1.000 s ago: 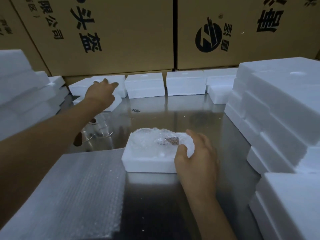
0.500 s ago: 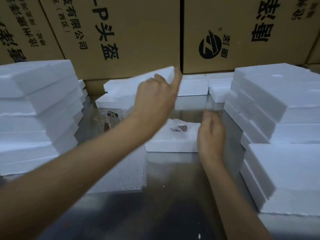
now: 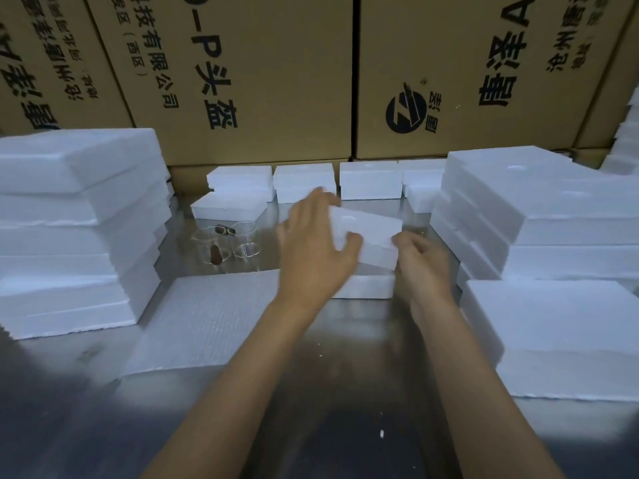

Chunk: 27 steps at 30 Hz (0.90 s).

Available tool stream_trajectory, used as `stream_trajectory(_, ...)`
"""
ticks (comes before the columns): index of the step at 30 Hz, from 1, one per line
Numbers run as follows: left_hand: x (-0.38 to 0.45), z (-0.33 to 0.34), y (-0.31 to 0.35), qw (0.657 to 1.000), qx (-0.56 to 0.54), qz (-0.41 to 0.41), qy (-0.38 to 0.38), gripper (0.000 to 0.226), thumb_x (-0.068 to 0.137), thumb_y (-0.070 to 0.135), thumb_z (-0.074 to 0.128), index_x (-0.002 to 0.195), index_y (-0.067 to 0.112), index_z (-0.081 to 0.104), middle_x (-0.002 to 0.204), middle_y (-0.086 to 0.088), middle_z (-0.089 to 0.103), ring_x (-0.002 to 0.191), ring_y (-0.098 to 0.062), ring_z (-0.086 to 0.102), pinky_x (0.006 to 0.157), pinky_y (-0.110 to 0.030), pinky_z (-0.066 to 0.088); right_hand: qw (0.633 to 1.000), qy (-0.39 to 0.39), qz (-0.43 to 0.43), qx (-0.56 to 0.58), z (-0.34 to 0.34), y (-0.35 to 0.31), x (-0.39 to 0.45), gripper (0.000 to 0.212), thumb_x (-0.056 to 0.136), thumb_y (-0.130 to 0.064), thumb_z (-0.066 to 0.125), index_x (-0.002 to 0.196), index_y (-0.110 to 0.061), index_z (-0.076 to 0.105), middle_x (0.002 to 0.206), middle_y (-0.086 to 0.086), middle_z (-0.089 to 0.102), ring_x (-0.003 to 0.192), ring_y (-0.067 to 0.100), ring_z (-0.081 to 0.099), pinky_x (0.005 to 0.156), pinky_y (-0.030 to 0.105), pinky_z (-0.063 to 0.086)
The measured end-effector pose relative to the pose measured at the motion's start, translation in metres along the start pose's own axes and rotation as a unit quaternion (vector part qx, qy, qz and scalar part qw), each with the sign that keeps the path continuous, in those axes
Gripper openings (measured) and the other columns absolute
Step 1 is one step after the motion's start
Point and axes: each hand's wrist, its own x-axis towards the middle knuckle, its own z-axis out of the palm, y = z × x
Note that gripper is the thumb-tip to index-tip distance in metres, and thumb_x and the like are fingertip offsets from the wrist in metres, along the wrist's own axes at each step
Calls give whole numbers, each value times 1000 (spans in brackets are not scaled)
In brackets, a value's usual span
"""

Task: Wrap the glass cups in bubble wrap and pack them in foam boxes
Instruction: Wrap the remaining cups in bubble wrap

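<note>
Left hand: the left hand (image 3: 316, 252) reaches forward over the desk (image 3: 345, 392), forearm running in from the lower left; its fingers (image 3: 320, 198) curl over the far left end of the foam lid (image 3: 370, 233) and the thumb presses the lid's near edge, so it grips the lid.
Right hand: the right hand (image 3: 423, 262) sits at the lid's right near corner, fingers bent and pinching that corner.
Foam lid: white, rectangular, with a shallow round dimple on top; tilted, left end higher, held just above the foam box.
Foam box: the foam box (image 3: 368, 285) stands on the desk under the lid, mostly hidden by it; its contents cannot be seen.
Glass cups: clear glass cups (image 3: 228, 243) stand on the desk left of the hands.
Bubble wrap: a stack of bubble wrap (image 3: 204, 316) lies flat near the left forearm.
Foam stacks: foam stacks (image 3: 76, 229) flank both sides.
</note>
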Motion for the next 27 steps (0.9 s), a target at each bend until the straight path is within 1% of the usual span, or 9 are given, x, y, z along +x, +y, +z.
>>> stream_trajectory(3,0,-8,-38,976,-108,-185,-33,40,100,38,50,138,27,45,144,2,44,135,-18,36,114,-42,31,1000,-9,0,-10,1,5,5,26,91,-16,54,94,7,65,79,3,56,74,14,48,65,25,38)
stream_trajectory(5,-7,-9,-54,947,-217,-223,-79,37,104,41,43,140,35,44,143,10,45,134,-13,41,114,-38,34,1000,-13,0,-18,3,6,7,34,90,-18,52,96,15,55,81,2,46,76,14,39,69,28,30)
stream_trajectory(11,-17,-5,-60,918,-309,-240,-59,17,102,49,43,116,44,50,129,13,54,123,-12,52,109,-44,43,999,-3,-15,-45,3,14,15,42,89,-30,54,100,10,56,74,12,47,74,13,43,68,30,35)
stream_trajectory(14,-17,-7,-60,914,-322,-244,-34,11,101,50,45,106,41,49,112,18,58,111,-6,56,96,-35,48,999,1,-30,-33,3,18,16,35,87,-31,56,95,3,61,73,7,50,73,11,45,66,28,38)
stream_trajectory(17,-17,-6,-61,918,-317,-236,-20,17,101,49,46,110,34,46,117,11,57,112,-9,56,91,-30,46,998,3,-64,-27,6,19,14,25,89,-26,57,90,-2,65,76,14,53,70,6,47,67,26,42)
stream_trajectory(20,-16,-6,-61,927,-302,-224,8,22,101,43,50,115,26,46,118,11,54,114,-6,53,86,-19,41,996,-4,-92,-18,8,20,12,22,89,-20,56,92,0,66,72,7,54,69,3,46,65,22,42)
stream_trajectory(22,-16,-5,-62,930,-294,-222,8,21,100,40,53,115,26,47,121,9,53,117,-9,51,88,-20,41,994,3,-109,-23,9,21,11,22,87,-16,56,91,3,65,79,19,56,69,1,44,60,16,39)
stream_trajectory(25,-18,-3,-65,930,-289,-225,-10,22,100,35,55,118,28,46,123,14,49,123,-8,46,87,-14,38,993,20,-113,-26,12,24,9,17,87,-15,57,75,-14,70,87,5,66,61,-5,48,57,4,39)
stream_trajectory(27,-18,-2,-67,925,-302,-229,-20,24,101,33,54,122,29,45,120,25,46,126,-5,43,85,-9,34,993,13,-113,-32,13,25,8,23,88,-16,58,73,-28,69,77,-9,69,60,-11,53,57,0,39)
